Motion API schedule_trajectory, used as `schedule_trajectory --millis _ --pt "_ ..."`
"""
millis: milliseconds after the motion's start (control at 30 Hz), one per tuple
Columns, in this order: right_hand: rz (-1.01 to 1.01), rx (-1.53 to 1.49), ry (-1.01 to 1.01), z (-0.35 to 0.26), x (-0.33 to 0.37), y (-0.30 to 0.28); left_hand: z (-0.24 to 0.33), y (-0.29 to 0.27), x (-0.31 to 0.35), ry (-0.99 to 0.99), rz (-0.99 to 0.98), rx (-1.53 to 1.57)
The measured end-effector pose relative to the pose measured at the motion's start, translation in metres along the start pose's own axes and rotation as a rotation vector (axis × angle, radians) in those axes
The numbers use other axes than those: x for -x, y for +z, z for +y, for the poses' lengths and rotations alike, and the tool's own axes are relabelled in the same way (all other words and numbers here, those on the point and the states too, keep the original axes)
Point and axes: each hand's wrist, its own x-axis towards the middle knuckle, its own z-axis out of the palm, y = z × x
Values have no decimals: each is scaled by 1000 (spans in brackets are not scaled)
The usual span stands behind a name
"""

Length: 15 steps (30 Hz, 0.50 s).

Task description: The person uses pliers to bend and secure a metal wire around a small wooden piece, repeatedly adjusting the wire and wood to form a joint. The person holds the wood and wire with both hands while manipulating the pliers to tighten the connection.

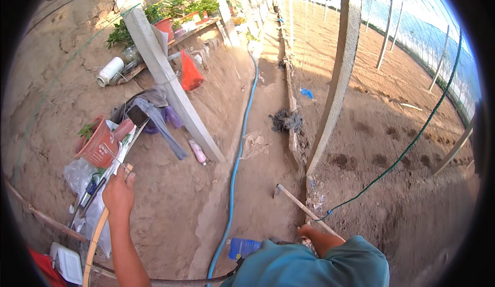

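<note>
Hands well apart, the left hand is partly curled by a pale curved strip near the reddish pot, and the right hand, its opening indistinct, is just beside the slanting hoe; whether either grips anything I cannot tell.

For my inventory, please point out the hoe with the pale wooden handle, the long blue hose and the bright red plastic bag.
Hoe (304,207): head view, on its pale wooden handle.
Blue hose (235,173): head view, on the middle of its length.
Red plastic bag (191,74): head view, on its middle.
</note>
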Motion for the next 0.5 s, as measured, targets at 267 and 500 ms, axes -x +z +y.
schedule_trajectory --millis 267,500 --pt "84 93 200 117 -22 13 8 0 -7 53 -21 110" --pt "38 103 55 68 -1 20 4 -5 -3 20 -43 63"
